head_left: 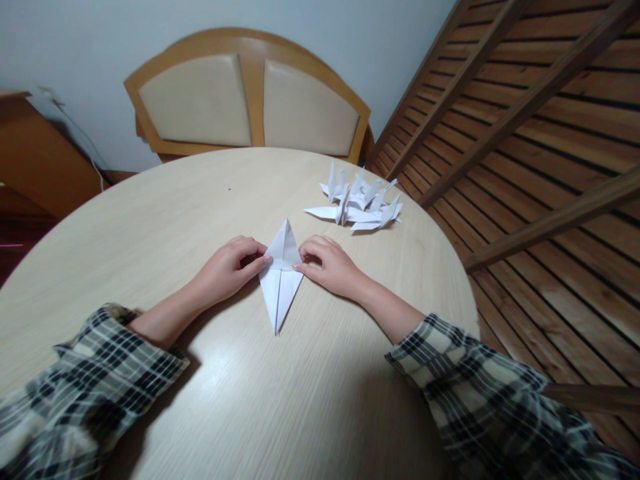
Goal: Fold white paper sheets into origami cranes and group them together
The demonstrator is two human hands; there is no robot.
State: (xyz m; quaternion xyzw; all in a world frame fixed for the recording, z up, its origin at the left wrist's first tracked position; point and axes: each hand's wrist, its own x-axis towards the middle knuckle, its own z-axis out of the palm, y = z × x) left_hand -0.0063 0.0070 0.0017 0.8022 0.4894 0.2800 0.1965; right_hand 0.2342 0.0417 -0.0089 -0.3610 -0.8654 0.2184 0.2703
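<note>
A sheet of white origami paper (281,283), folded into a long diamond, is between my hands over the table. One point faces away from me and the other toward me, with a seam running down the nearer half. My left hand (235,265) pinches its left corner, thumb on top and fingers curled at the edge. On the opposite corner my right hand (329,265) grips in the same way. The fingertips beneath the paper are hidden. Several folded white paper cranes (360,200) stand bunched together beyond my right hand.
The round, light wooden table (200,413) spans the view. Behind it stands a wooden headboard (257,63) with two cream panels against the wall. A slatted wooden partition (530,133) slopes along the right. Brown furniture (40,153) and a white cable (83,130) are at the left.
</note>
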